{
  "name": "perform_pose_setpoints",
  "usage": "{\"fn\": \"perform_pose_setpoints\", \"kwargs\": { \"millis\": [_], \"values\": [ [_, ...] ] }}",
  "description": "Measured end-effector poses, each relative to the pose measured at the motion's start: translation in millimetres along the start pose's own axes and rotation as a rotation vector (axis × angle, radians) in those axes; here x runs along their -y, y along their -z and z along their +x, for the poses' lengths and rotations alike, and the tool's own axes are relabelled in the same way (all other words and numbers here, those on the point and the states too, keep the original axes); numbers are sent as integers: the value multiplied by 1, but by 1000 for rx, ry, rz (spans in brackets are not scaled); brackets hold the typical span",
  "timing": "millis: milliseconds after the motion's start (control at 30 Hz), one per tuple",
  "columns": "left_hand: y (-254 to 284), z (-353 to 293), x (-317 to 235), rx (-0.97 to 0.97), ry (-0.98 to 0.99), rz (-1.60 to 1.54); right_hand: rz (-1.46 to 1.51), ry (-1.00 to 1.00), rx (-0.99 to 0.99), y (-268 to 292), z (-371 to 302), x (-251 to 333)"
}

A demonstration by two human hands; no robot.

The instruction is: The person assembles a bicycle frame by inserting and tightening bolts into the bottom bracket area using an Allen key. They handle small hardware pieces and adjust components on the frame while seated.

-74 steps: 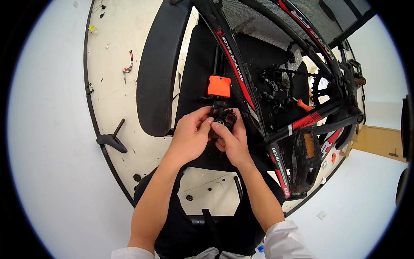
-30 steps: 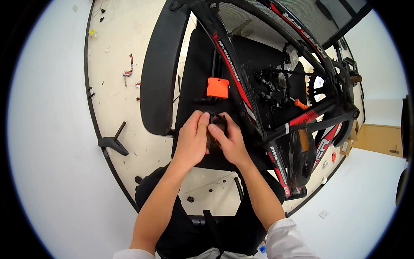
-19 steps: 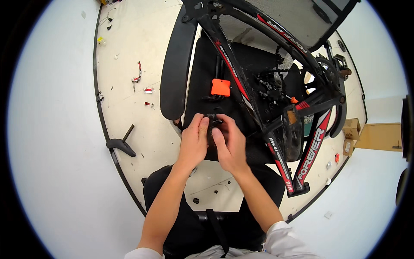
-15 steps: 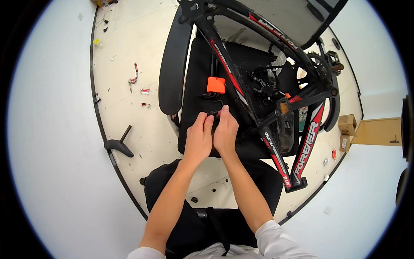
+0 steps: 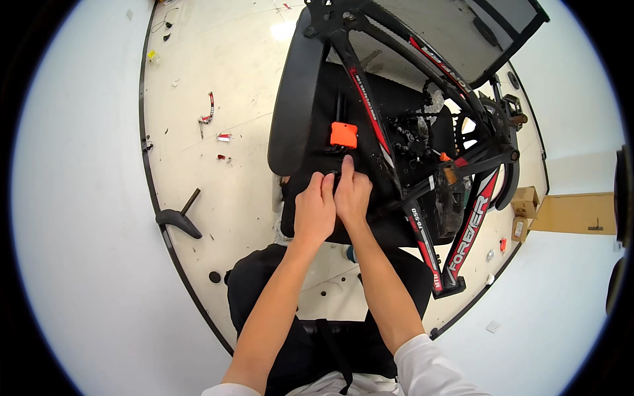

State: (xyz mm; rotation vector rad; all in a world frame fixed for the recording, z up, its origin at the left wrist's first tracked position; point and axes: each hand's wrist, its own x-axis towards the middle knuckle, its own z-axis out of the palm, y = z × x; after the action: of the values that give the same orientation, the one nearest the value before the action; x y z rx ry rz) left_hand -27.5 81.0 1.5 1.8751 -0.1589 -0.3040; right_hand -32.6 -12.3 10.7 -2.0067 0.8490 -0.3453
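Note:
My left hand (image 5: 315,210) is closed, thumb and fingers pinching a small black part (image 5: 335,174). My right hand (image 5: 353,197) presses against the same spot, its index finger stretched forward. A thin bent hex key showed at its fingertips a moment ago; now it is mostly hidden against the black seat. Just beyond my fingers lies an orange hex key holder (image 5: 343,134) with dark keys folded out. The black and red bicycle frame (image 5: 371,112) leans across the chair seat (image 5: 317,142) to the right of my hands.
A chair armrest (image 5: 290,105) rises at the left. Chain and crank parts (image 5: 413,132) lie on the right of the seat. On the floor are a saddle with its post (image 5: 179,221), a red and black lever (image 5: 208,109) and small bits. Cardboard boxes (image 5: 525,201) stand by the right wall.
My hands have shifted slightly right in view, along with the chair and frame. The right index finger now points further forward, and the hex key's bent end no longer shows clearly.

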Motion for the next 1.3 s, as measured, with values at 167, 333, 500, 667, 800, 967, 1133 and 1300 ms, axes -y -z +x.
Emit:
{"fn": "perform_pose_setpoints", "kwargs": {
  "millis": [167, 333, 500, 667, 800, 967, 1133, 1300],
  "values": [
    [1, 2, -12, -2, 14, 100, 37, 101, -154, -10, -2, -15],
    [4, 3, -14, 48, 70, 109, 71, 134, -165, -15, -3, -20],
    [2, 2, -15, 65, 91, 156, 140, 206, -164, -16, -2, -33],
    [-1, 2, -17, 79, 157, 181, 175, 199, -142, -13, -2, -32],
    [-3, 2, -18, 41, 109, 191, 169, 173, -138, -14, -1, -33],
    [2, 3, -6, 112, 202, 70, 197, 171, -122, -12, -1, -33],
    [16, -14, -7, 221, 175, -166, 420, 15, 83, 4, 0, -27],
    [17, -23, -12, 60, 49, -2, 416, -17, 317, 17, -12, -24]
  ]
}}
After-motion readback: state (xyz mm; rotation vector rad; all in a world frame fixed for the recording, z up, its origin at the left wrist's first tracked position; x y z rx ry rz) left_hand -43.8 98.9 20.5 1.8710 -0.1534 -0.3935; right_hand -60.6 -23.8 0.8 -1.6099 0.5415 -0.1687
